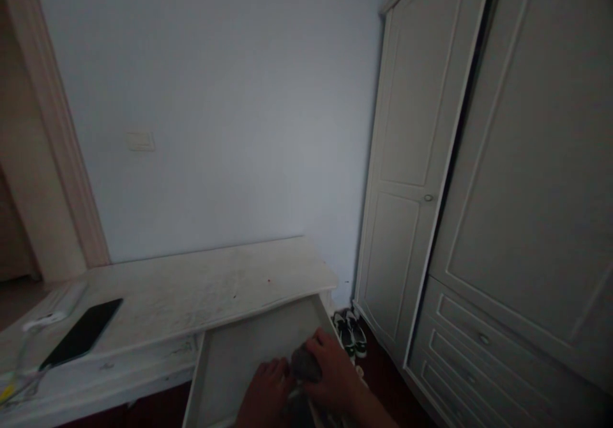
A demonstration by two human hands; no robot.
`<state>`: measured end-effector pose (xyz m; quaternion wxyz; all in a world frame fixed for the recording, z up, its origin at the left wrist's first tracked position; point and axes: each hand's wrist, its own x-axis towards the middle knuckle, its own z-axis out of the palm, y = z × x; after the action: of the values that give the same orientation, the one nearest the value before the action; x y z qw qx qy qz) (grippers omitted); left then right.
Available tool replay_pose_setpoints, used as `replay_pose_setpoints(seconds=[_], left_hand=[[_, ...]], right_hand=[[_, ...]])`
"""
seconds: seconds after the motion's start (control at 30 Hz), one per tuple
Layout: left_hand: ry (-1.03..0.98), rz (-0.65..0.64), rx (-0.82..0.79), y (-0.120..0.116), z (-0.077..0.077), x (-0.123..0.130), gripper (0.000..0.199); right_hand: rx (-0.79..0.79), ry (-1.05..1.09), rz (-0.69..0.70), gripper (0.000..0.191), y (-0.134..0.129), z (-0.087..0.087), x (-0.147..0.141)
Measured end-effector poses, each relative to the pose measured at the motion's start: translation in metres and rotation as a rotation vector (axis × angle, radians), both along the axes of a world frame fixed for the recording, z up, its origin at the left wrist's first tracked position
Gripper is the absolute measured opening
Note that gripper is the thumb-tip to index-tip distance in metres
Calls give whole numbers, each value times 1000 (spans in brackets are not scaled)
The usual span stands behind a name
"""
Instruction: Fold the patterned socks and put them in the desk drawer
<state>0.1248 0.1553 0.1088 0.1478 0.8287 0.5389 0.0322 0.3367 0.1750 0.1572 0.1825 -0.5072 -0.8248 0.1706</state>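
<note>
Over the pulled-out drawer [249,345] of a white desk, my two hands are close together near its front. My right hand [330,367] has its fingers wrapped round a dark grey, rounded bundle [305,364] that looks soft; its kind is unclear in the dim light. Right beside the bundle, my left hand [271,383] is closed with curled fingers, and whatever lies in it is hidden. Below both hands more greyish material [299,409] shows at the bottom edge, too dark to name. The visible drawer bottom is plain and pale.
On the left of the desk top [191,287] lie a dark flat tablet-like device [83,332] and a white power strip [52,313] with a cable. Dark-and-white shoes [350,333] stand on the floor between desk and wardrobe [407,160]. A light switch [140,140] is on the wall.
</note>
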Motion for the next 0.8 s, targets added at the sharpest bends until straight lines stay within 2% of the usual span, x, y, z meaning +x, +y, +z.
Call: replay_pose_setpoints(seconds=[0.1, 0.17, 0.3, 0.37, 0.53, 0.63, 0.8], left_hand=[[30, -10, -33, -2, 6, -15, 75], [41, 13, -38, -6, 10, -38, 74], [44, 131, -31, -16, 10, -91, 75], [33, 165, -8, -22, 9, -105, 70], [28, 145, 5, -31, 18, -98, 54], [33, 151, 16, -32, 25, -93, 46], [52, 164, 29, -32, 25, -94, 42]], right_hand=[[-25, 20, 56, 48, 3, 5, 5], [-52, 42, 80, 49, 7, 9, 17], [-50, 22, 25, 44, 16, 15, 40], [-24, -19, -4, 41, 17, 15, 41], [-1, -131, 9, 55, 9, 12, 12], [25, -137, 34, 56, 1, 10, -12], [44, -143, 28, 61, -8, 7, -34]])
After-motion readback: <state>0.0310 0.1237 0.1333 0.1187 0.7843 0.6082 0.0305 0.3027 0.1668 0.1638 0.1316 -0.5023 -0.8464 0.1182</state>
